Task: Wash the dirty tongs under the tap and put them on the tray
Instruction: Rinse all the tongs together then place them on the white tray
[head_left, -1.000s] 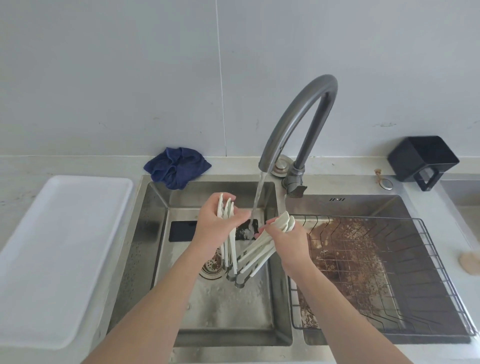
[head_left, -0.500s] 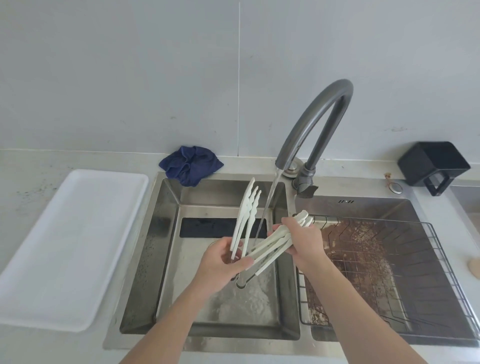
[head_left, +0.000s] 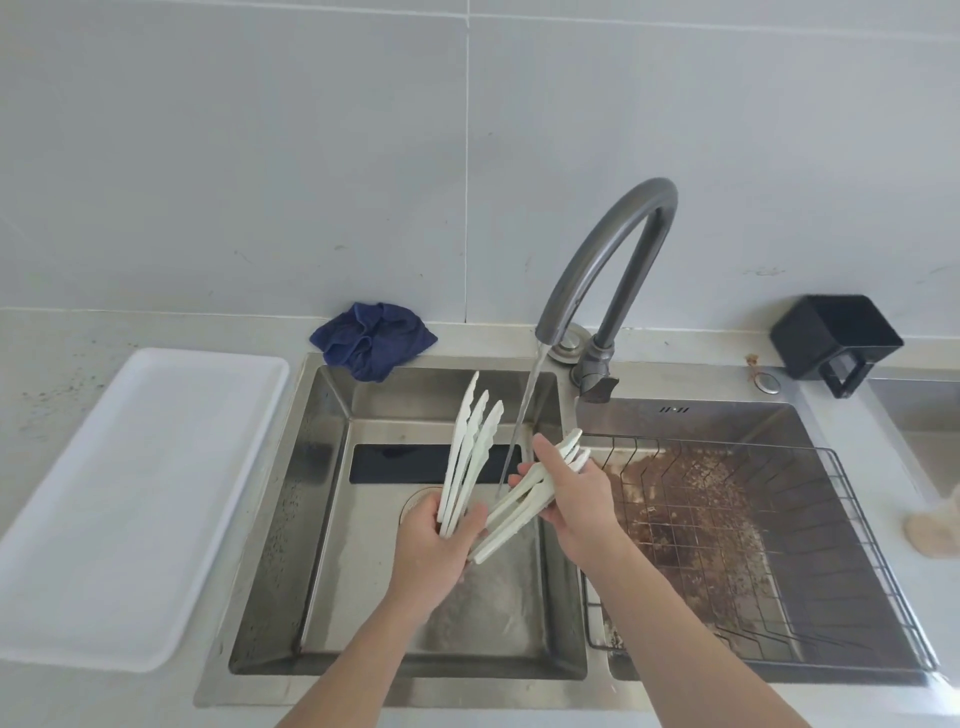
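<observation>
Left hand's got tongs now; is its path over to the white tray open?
Probably yes. The left hand holds its tongs above the basin, and nothing stands between it and the tray beyond the sink's left rim.

Your left hand (head_left: 434, 545) is covering the hinge end of the tongs (head_left: 470, 452); your right hand (head_left: 574, 499) is hiding part of the other arm; the frame's right edge is cutting off a beige object (head_left: 935, 525); both forearms are running out below.
</observation>
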